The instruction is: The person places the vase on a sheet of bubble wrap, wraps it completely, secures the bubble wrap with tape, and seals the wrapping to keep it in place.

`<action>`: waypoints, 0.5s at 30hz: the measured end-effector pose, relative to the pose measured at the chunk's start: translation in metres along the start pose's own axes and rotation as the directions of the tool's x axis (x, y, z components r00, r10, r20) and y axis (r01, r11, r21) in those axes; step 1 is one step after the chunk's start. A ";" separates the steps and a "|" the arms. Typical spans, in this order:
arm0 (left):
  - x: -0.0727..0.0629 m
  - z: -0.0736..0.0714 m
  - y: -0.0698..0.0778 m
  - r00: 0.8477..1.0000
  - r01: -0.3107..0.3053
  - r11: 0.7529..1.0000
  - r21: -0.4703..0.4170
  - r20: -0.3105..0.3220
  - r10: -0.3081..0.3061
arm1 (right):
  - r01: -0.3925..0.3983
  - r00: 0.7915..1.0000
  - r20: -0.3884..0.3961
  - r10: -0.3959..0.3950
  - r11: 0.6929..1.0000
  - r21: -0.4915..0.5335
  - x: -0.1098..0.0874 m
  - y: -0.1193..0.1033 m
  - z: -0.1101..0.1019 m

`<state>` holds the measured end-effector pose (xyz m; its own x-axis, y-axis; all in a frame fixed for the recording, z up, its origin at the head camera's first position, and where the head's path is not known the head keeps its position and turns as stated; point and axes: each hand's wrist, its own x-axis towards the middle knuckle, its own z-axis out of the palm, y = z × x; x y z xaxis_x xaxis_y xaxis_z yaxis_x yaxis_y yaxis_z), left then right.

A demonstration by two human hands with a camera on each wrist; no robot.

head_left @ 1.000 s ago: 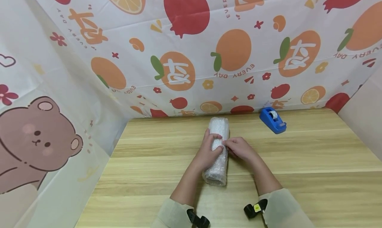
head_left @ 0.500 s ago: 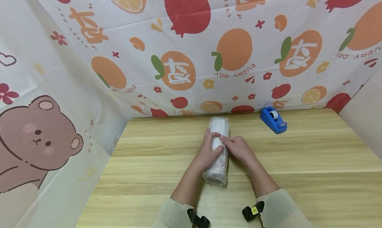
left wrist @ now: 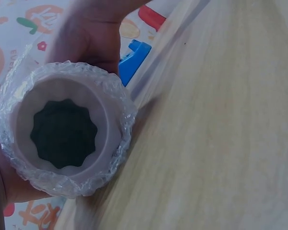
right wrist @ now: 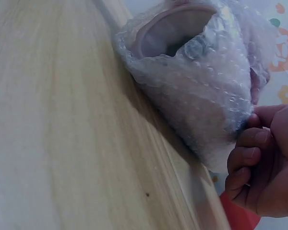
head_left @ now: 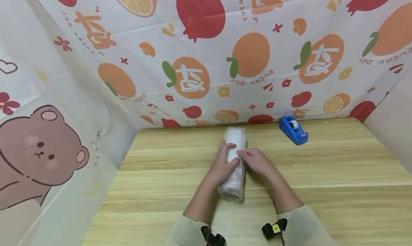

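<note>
A long hollow cylinder in clear bubble wrap (head_left: pixel 233 185) lies on the wooden table, its length running away from me. In the left wrist view, the wrapped cylinder's pale open end (left wrist: pixel 105 129) has a round rim and a dark, scalloped inside. My left hand (head_left: pixel 223 163) grips it from the left, thumb and fingers curled over its top. On the other side, my right hand (head_left: pixel 257 161) pinches the wrap along the cylinder's right side. Its fingers (right wrist: pixel 245 158) are curled in the right wrist view; what lies under the fingertips is partly hidden.
A blue tape dispenser (head_left: pixel 293 130) with a roll of tape stands at the back right of the wooden table (head_left: pixel 322 203). Behind the table hangs a fruit-print cloth (head_left: pixel 222 60), and a bear-print cloth (head_left: pixel 42 149) covers the left side.
My right fingertips have moved from the wrap's right edge up onto its top, then slightly back toward me. The left hand and the wrapped cylinder stay in place.
</note>
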<state>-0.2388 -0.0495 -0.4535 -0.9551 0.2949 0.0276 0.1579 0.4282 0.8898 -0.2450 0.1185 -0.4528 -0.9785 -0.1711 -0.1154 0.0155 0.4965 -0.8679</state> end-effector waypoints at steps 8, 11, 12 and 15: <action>-0.004 0.004 0.000 0.999 -0.005 1.000 0.001 -0.039 0.005 | -0.013 0.999 -0.049 0.015 1.000 0.026 -0.001 0.000 0.004; -0.006 0.006 0.002 0.998 -0.007 1.000 -0.002 -0.056 0.006 | -0.015 0.996 -0.083 0.017 1.000 0.024 -0.001 0.000 0.006; -0.007 0.006 0.003 0.998 -0.009 1.000 0.001 -0.062 0.009 | -0.011 0.996 -0.093 0.013 1.000 0.017 -0.001 0.000 0.007; -0.007 0.007 0.004 0.997 -0.016 1.000 0.002 -0.078 0.016 | 0.001 0.994 -0.113 -0.001 1.000 -0.006 -0.001 -0.001 0.008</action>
<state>-0.2297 -0.0441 -0.4529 -0.9691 0.2345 0.0770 0.1734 0.4251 0.8884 -0.2429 0.1117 -0.4560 -0.9955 -0.0743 -0.0588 0.0136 0.5017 -0.8650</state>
